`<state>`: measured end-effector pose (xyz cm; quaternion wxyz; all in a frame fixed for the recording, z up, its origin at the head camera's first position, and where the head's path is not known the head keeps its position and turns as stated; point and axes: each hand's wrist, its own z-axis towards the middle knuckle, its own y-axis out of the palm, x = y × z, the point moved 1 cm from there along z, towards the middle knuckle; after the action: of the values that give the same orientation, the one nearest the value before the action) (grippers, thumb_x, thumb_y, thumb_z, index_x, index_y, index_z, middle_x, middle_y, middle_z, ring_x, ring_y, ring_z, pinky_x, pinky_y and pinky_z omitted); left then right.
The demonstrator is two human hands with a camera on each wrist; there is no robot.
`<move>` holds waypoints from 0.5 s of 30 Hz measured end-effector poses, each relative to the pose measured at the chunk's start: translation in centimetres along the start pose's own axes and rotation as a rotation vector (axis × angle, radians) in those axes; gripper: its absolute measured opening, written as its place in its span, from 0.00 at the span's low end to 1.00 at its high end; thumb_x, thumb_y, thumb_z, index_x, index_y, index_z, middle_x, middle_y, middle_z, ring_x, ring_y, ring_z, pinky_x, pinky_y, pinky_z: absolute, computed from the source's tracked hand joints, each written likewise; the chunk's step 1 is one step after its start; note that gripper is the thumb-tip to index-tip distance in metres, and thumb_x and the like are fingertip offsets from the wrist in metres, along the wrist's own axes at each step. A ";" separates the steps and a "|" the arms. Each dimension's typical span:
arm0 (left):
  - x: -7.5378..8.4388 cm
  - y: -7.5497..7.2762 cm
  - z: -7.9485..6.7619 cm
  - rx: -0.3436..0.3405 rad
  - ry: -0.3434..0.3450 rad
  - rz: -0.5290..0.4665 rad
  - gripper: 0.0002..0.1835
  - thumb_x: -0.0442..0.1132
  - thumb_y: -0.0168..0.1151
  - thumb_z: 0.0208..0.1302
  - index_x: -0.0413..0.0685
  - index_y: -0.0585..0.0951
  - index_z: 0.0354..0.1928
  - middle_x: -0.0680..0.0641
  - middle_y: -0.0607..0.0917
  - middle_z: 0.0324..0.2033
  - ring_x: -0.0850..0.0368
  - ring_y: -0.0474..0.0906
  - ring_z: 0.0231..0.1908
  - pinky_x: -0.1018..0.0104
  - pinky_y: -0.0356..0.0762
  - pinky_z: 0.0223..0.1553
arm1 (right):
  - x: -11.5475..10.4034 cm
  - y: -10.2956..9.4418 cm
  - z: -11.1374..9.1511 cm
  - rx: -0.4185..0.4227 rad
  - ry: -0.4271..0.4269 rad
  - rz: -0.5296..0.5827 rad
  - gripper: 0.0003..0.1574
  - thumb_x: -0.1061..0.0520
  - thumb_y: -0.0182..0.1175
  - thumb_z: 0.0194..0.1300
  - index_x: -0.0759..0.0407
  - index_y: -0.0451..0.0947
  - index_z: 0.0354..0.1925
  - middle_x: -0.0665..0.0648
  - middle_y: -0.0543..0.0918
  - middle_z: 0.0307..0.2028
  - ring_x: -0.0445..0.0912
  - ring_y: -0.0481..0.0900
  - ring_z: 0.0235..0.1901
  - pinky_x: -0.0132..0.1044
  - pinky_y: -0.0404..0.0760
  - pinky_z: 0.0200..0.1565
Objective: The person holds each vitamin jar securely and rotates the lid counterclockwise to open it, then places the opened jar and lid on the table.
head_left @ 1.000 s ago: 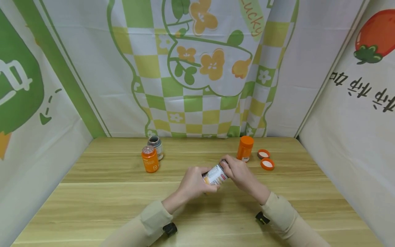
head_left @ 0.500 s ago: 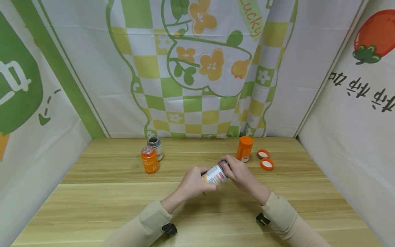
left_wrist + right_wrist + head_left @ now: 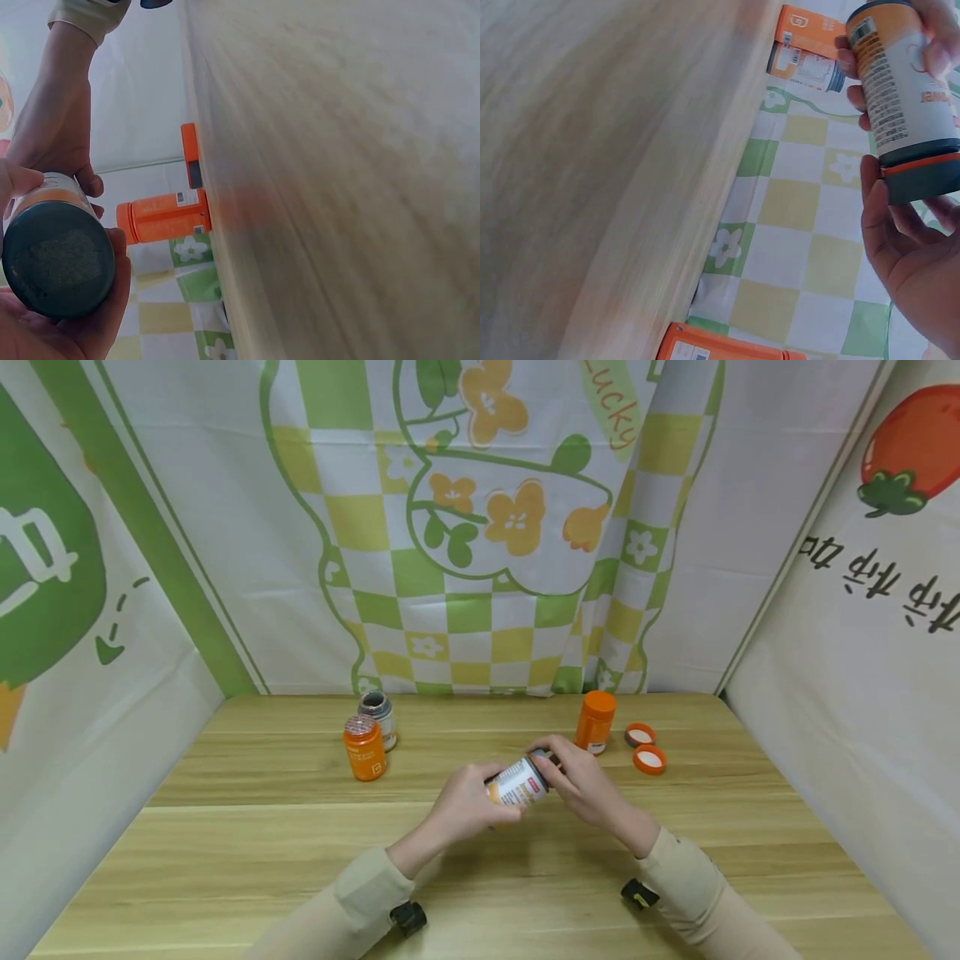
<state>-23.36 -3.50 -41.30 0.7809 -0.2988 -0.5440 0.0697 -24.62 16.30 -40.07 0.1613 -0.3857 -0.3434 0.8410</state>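
Note:
A white and orange supplement bottle (image 3: 517, 783) is held tilted above the table between both hands in the head view. My left hand (image 3: 467, 803) grips its body, thumb along the near side. Curled at the upper right end, my right hand (image 3: 583, 783) pinches the dark grey cap (image 3: 924, 180), which shows an orange band in the right wrist view. There the cap sits slightly askew at the bottle's neck. The left wrist view looks onto the bottle's dark round base (image 3: 58, 259), cradled by left fingers.
An open orange bottle (image 3: 365, 750) and an open grey-necked bottle (image 3: 384, 722) stand at the back left of the wooden table (image 3: 262, 852). Back right are a capped orange bottle (image 3: 596, 722) and two loose caps, one grey-sided (image 3: 641, 734), one orange (image 3: 649, 759).
The bottle has shifted slightly left with the left hand. The right fingers have changed their hold around the cap, and more of its grey edge shows. The standing bottles have not moved.

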 end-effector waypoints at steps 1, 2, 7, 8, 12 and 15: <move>0.0 0.0 0.0 0.001 0.001 0.008 0.24 0.43 0.72 0.42 0.48 0.82 0.46 0.50 0.83 0.28 0.63 0.75 0.19 0.67 0.75 0.16 | 0.0 0.0 0.0 -0.008 0.029 0.026 0.14 0.53 0.46 0.74 0.55 0.73 0.51 0.52 0.80 0.40 0.39 0.78 0.29 0.30 0.79 0.30; 0.0 0.0 0.0 0.001 0.001 0.016 0.24 0.43 0.72 0.42 0.48 0.82 0.46 0.51 0.83 0.28 0.63 0.75 0.20 0.68 0.75 0.17 | -0.1 0.0 0.1 -0.013 0.057 0.051 0.15 0.51 0.45 0.74 0.54 0.73 0.51 0.51 0.80 0.40 0.39 0.78 0.29 0.31 0.79 0.30; 0.0 -0.1 0.1 0.005 0.000 0.039 0.25 0.43 0.72 0.42 0.48 0.82 0.47 0.51 0.83 0.29 0.64 0.75 0.22 0.69 0.74 0.19 | -0.1 -0.1 0.1 -0.032 0.183 0.132 0.17 0.45 0.45 0.73 0.49 0.74 0.52 0.52 0.81 0.44 0.39 0.80 0.32 0.34 0.81 0.32; -0.1 -0.2 0.1 0.008 0.000 0.046 0.26 0.43 0.72 0.42 0.47 0.82 0.47 0.51 0.84 0.29 0.64 0.74 0.22 0.69 0.74 0.20 | -0.1 -0.1 0.2 -0.036 0.199 0.142 0.18 0.45 0.45 0.73 0.49 0.74 0.52 0.53 0.81 0.44 0.39 0.80 0.32 0.36 0.81 0.32; -0.2 -0.2 0.2 0.026 -0.005 0.057 0.29 0.43 0.73 0.41 0.46 0.81 0.50 0.50 0.84 0.32 0.63 0.75 0.25 0.70 0.74 0.23 | -0.2 -0.2 0.2 -0.056 0.253 0.187 0.20 0.45 0.47 0.72 0.52 0.73 0.54 0.55 0.81 0.45 0.41 0.80 0.32 0.43 0.82 0.33; -0.3 -0.3 0.3 0.046 0.003 0.067 0.29 0.42 0.74 0.40 0.46 0.81 0.50 0.49 0.85 0.33 0.63 0.75 0.26 0.71 0.74 0.25 | -0.2 -0.3 0.2 -0.063 0.271 0.215 0.22 0.45 0.48 0.72 0.56 0.73 0.55 0.57 0.81 0.45 0.41 0.80 0.30 0.41 0.82 0.33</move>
<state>-23.80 -3.73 -41.35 0.7857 -0.2989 -0.5307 0.1079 -24.67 16.29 -39.65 0.1027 -0.5349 -0.3016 0.7826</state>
